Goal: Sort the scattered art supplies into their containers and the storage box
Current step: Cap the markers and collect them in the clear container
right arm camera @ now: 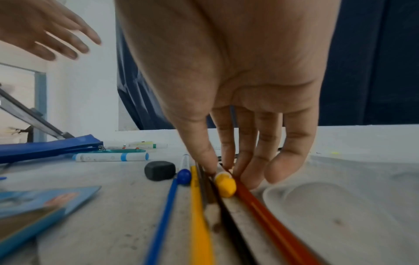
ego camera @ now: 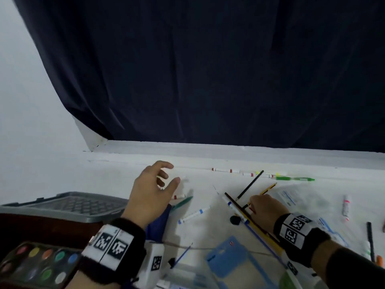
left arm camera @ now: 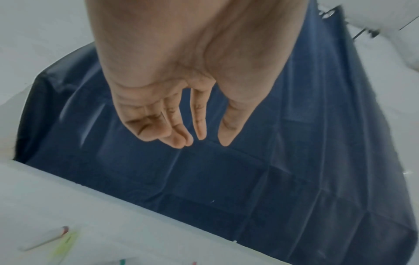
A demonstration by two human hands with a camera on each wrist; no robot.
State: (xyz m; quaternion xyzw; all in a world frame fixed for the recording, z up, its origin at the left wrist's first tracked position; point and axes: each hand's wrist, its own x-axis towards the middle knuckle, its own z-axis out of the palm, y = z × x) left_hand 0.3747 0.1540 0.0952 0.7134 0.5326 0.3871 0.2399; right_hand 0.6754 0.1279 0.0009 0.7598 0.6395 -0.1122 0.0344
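Observation:
My right hand reaches down on a bundle of pencils and brushes lying on the white table. In the right wrist view its thumb and fingers pinch the bundle where a yellow pencil, a dark pencil, an orange-red pencil and a yellow-capped stick lie side by side. A blue-handled brush lies just left of them. My left hand hovers open and empty above the table, its fingers spread. The grey storage box stands at the left.
A blue pouch lies under my left wrist, a paint palette at bottom left. Scattered around are a blue-banded marker, a black eraser, a green pen, a paint tube and blue card packaging. A dark curtain hangs behind.

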